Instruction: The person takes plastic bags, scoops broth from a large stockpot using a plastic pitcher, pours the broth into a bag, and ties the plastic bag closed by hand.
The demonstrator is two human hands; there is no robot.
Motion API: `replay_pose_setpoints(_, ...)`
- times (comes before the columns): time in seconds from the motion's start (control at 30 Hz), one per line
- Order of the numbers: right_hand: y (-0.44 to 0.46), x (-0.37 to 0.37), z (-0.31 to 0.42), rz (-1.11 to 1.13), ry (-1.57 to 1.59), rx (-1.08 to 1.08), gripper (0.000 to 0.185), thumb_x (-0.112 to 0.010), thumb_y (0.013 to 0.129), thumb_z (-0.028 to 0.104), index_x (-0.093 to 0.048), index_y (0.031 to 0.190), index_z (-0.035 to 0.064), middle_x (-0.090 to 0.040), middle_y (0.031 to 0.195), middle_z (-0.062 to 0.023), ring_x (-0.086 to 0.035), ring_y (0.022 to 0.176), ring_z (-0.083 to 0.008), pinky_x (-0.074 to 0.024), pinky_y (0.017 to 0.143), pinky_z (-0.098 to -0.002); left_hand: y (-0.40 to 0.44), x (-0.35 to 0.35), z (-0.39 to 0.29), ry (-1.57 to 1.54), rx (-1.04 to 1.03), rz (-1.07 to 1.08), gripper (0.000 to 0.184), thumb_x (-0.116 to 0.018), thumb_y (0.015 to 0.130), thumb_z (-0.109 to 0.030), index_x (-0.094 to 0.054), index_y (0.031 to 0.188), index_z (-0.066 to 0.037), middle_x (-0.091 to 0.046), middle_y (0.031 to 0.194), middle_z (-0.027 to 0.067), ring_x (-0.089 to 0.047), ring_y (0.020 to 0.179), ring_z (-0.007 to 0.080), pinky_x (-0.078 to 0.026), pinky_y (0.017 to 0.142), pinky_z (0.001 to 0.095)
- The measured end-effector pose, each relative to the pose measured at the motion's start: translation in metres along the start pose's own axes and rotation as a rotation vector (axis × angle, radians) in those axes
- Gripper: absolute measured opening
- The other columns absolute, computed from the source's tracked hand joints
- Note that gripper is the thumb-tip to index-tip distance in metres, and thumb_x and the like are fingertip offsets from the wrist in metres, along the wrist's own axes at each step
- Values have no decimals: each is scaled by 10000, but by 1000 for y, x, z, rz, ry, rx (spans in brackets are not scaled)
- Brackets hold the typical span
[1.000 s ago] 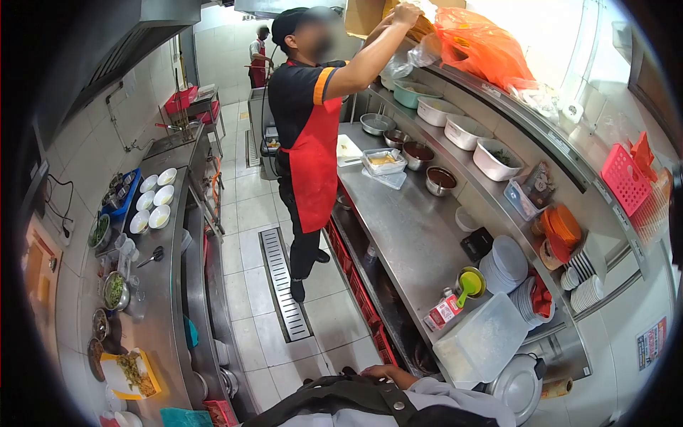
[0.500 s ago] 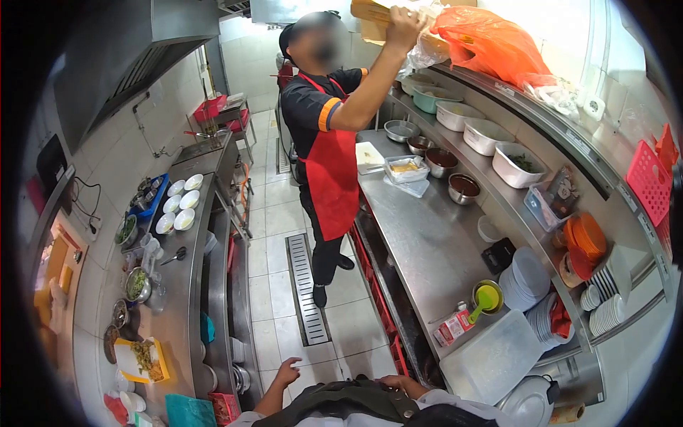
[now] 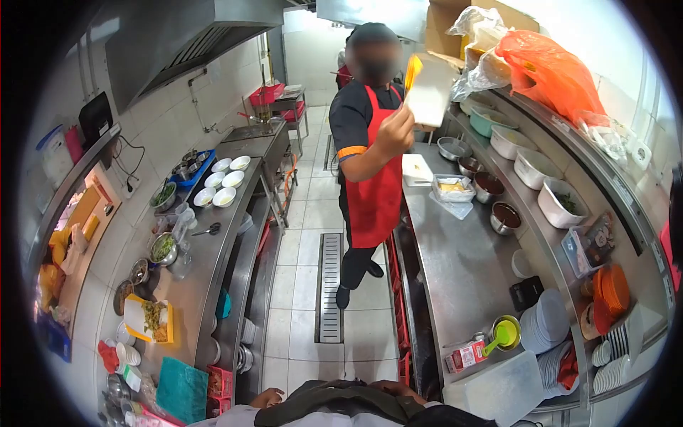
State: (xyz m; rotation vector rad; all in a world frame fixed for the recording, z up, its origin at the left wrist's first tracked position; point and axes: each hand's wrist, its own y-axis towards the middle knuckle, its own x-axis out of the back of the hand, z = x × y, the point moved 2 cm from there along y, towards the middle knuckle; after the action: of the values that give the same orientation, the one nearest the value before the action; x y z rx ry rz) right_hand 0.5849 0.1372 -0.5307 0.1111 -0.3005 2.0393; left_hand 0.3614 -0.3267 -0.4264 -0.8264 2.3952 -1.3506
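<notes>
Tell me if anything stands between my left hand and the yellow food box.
The front edge of the steel counter crosses the straight line from your left hand to the yellow food box. The teal item lies to one side; over the countertop, nothing visible blocks the way.

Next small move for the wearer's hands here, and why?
Probably lift the left hand toward the white-and-yellow carton: a co-worker turned this way holds it up in a raised hand, while the wearer's left hand sits low by the waist and looks empty. Whether the carton is actually being offered, I can't tell.
</notes>
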Motion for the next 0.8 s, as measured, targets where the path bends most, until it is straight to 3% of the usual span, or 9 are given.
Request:
replay_pose_setpoints(0.03,2,5,13,-22,40,-158,405,-545,912,296,-580,1237,59,-595,1236,-120,-530,1180,-245,-377,1021,-385,-11,-1,7,-105,47,17,311,-672,748,-96,-642,1051,-27,-649,760,117,-612,649,212,-500,576,363)
replay_pose_setpoints(0.1,3,15,37,-88,134,-475,426,-552,889,373,-626,1197,89,-626,1203,-118,-538,1179,-263,-349,1053,-393,-35,-9,4,129,-153,-65,230,-624,786,-99,-638,1010,-53,-610,720,92,-574,604,196,-457,516,364)
replay_pose_setpoints(0.13,13,17,35,7,-424,-319,371,-543,886,338,-663,1124,80,-664,1087,-146,-599,1077,-263,-431,964,-424,-53,-15,-1,200,-181,-118,198,-601,801,-96,-636,993,-64,-595,710,80,-562,593,189,-441,495,366)
replay_pose_setpoints(0.2,6,34,93,-340,127,-640,298,-507,874,287,-692,926,60,-677,933,-150,-661,825,-271,-511,726,-408,-66,-35,-29,38,-73,-249,250,-592,792,-62,-629,1038,-52,-626,780,76,-582,645,185,-450,500,364)
replay_pose_setpoints(0.27,17,30,50,-586,166,-512,302,-528,855,309,-655,822,36,-660,785,-134,-646,658,-227,-503,616,-365,-18,-34,-12,164,-68,-223,375,-585,781,-50,-603,1155,-29,-671,895,112,-624,747,212,-505,611,357)
replay_pose_setpoints(0.3,20,40,62,-557,273,-593,273,-564,844,285,-650,868,26,-665,783,-126,-638,628,-208,-500,624,-352,-9,-39,-11,229,-104,-237,417,-581,781,-54,-587,1197,-25,-679,930,128,-635,780,225,-519,662,350)
replay_pose_setpoints(0.33,22,51,78,-492,300,-638,291,-601,900,199,-602,1076,-33,-645,911,-130,-633,795,-206,-572,682,-339,-9,-49,-23,141,-106,-243,413,-576,785,-61,-590,1196,-24,-678,931,133,-638,801,228,-517,697,342)
replay_pose_setpoints(0.6,55,82,114,-504,305,-537,258,-585,902,128,-579,1121,-9,-643,900,-105,-629,733,-172,-523,645,-286,-7,-59,-101,78,-225,-320,392,-548,810,-120,-590,1180,4,-678,895,144,-647,795,216,-516,725,328)
replay_pose_setpoints(0.8,82,104,124,-371,258,-475,303,-533,962,221,-551,1168,1,-657,970,-108,-657,743,-177,-477,558,-271,-1,-52,-66,-113,-181,-391,385,-600,772,-181,-627,1122,-22,-686,912,131,-649,829,223,-516,748,340)
